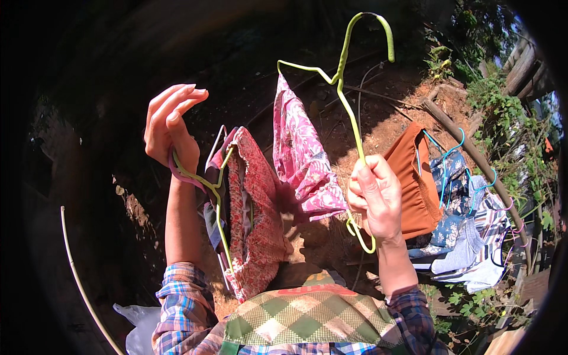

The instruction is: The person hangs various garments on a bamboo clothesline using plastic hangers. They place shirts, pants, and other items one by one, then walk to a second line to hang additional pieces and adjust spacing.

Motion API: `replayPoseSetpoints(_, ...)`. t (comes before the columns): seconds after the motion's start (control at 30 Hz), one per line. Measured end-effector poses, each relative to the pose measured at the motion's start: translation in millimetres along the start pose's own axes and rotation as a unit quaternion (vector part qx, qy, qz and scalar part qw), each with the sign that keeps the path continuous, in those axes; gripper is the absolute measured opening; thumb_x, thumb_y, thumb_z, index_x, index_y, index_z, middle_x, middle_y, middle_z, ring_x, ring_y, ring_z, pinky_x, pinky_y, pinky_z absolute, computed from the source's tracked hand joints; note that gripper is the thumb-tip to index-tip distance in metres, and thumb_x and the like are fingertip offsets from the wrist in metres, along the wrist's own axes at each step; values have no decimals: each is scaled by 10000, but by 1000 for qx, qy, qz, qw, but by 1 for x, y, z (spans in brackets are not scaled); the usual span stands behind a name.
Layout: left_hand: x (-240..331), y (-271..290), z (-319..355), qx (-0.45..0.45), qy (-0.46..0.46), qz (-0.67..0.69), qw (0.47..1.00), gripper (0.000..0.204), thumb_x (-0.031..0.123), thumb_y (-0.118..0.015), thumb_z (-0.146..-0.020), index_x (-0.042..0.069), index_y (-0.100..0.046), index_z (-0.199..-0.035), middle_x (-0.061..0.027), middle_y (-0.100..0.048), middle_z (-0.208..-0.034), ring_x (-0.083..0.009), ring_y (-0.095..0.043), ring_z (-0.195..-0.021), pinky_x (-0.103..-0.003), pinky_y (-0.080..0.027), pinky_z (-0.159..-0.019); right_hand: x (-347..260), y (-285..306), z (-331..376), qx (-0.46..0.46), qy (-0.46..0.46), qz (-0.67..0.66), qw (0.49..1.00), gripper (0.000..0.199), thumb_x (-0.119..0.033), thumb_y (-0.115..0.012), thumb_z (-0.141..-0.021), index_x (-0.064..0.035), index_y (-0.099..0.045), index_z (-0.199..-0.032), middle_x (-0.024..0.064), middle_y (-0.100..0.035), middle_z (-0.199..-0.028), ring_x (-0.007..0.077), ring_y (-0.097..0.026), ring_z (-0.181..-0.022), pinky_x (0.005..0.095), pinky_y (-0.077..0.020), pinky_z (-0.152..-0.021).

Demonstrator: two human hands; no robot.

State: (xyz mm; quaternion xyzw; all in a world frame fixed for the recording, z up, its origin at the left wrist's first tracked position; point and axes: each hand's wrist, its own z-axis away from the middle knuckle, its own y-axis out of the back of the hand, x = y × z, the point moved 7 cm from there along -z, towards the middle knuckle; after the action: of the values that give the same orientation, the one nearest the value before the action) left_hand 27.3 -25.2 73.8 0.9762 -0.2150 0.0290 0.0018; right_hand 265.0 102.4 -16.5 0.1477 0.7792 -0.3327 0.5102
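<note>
My right hand [378,195] grips a yellow-green clothes hanger [341,77] by one side, its hook pointing up and away from me. A pink garment with a white floral print [300,154] hangs from the hanger's far arm and stretches down to beside my right fingers. My left hand [168,127] is raised, fingers extended and thumb apart, holding nothing. Around its wrist are hooked several hangers, a green hanger [218,201] among them. They carry a red floral garment [257,195] and darker clothes partly hidden behind it.
To the right, a slanting wooden pole [482,158] bears clothes on hangers: a rust-orange garment [411,189], a dark blue floral one [454,180] and a striped top [492,228]. Green plants [503,118] grow beyond it. A whitish plastic bag [142,325] and a thin rod [75,266] are at lower left.
</note>
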Motion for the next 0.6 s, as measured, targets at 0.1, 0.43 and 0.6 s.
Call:
replayPoseSetpoints(0.1, -8, -9, 11, -2, 38, 45, 998, 354, 266, -394, -967, -50, -550, -1001, -192, -567, -952, -209, -625, -684, -325, -572, -601, -43, 21, 14, 39, 86, 14, 995, 135, -151, -462, -950, -65, -410, -860, -32, -347, -641, 20, -281, -507, 164, -240, -434)
replayPoseSetpoints(0.43, -35, -59, 34, -32, 41, 102, 993, 326, 239, -433, -960, -53, -531, -1067, -127, -608, -812, -146, -511, -551, -306, -468, -693, -103, 12, 87, 136, 118, 350, 919, 166, -164, -531, -921, -18, -484, -857, 8, -442, -589, 72, -391, -512, 260, -334, -471)
replayPoseSetpoints(0.6, -5, -61, 16, 21, 69, 153, 986, 480, 300, -433, -956, 38, -584, -582, -116, -597, -657, -253, -578, -668, -388, -469, -650, -93, -4, 200, 133, 98, 440, 883, 256, -236, -572, -892, -18, -491, -784, 74, -460, -574, 154, -431, -495, 316, -338, -485)
